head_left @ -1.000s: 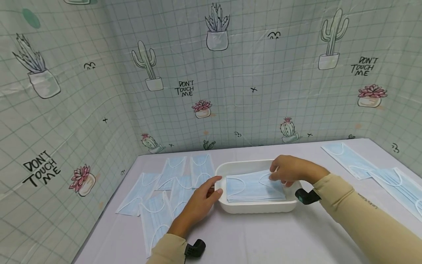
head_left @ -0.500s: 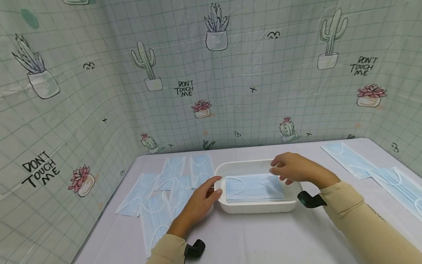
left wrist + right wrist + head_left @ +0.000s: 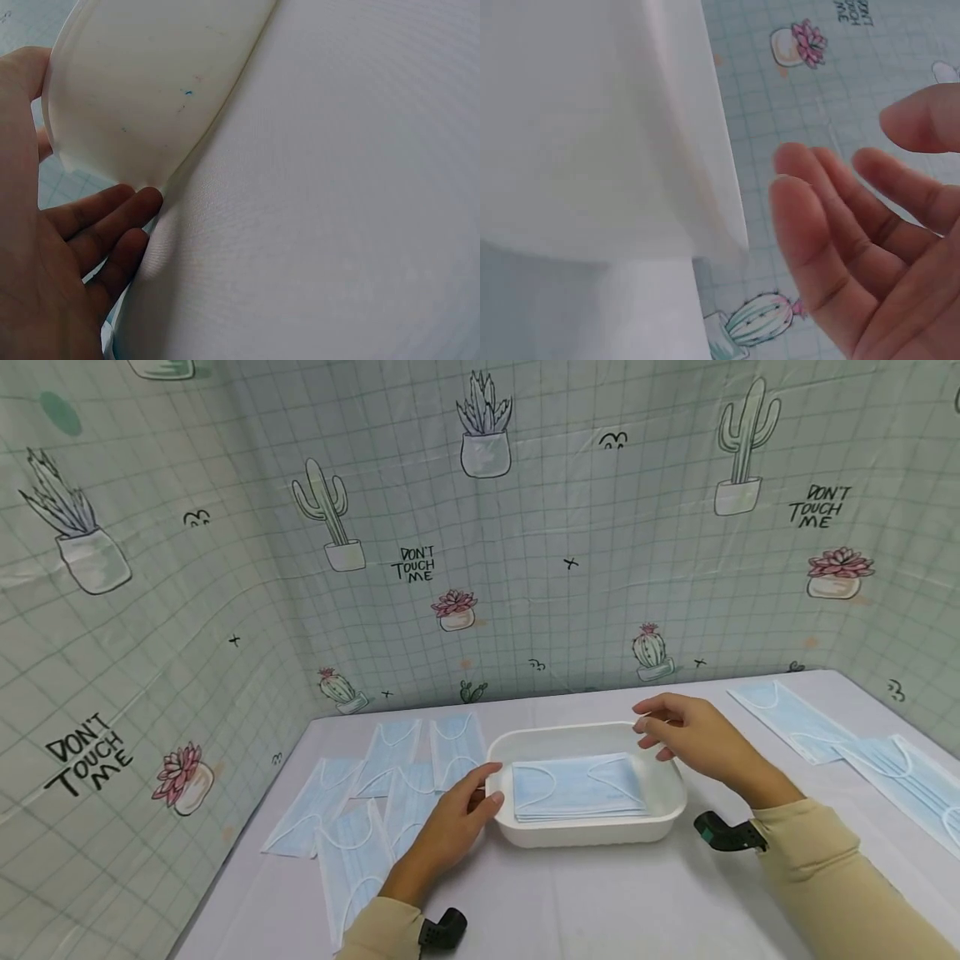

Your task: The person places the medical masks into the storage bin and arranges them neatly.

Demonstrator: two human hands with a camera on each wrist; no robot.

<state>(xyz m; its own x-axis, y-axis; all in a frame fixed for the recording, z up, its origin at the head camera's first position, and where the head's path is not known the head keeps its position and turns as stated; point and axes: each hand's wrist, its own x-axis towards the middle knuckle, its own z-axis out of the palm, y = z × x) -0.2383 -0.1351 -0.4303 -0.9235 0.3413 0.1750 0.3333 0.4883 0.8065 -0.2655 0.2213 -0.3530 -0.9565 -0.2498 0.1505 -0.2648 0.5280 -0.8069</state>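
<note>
A white plastic tray (image 3: 585,836) stands mid-table with a stack of pale blue face masks (image 3: 577,787) lying in it, ear loops showing on top. My left hand (image 3: 450,818) holds the tray's left end, thumb and forefinger at the rim; the left wrist view shows the other fingers (image 3: 112,225) bent low against its outer wall. Above the tray's back right corner hovers my right hand (image 3: 693,735), its fingers loosely bent and holding nothing. In the right wrist view, a gap separates those fingers (image 3: 802,232) from the tray wall (image 3: 600,127).
Several loose face masks (image 3: 356,852) lie spread on the table left of the tray, some overlapping. More masks (image 3: 795,718) lie at the right side. A patterned cloth (image 3: 570,527) with cactus drawings rises behind and beside the white-covered table (image 3: 570,902).
My right hand has let go of the top mask in the tray and moved up and to the right, off the stack. The left hand has stayed at the tray's left end.
</note>
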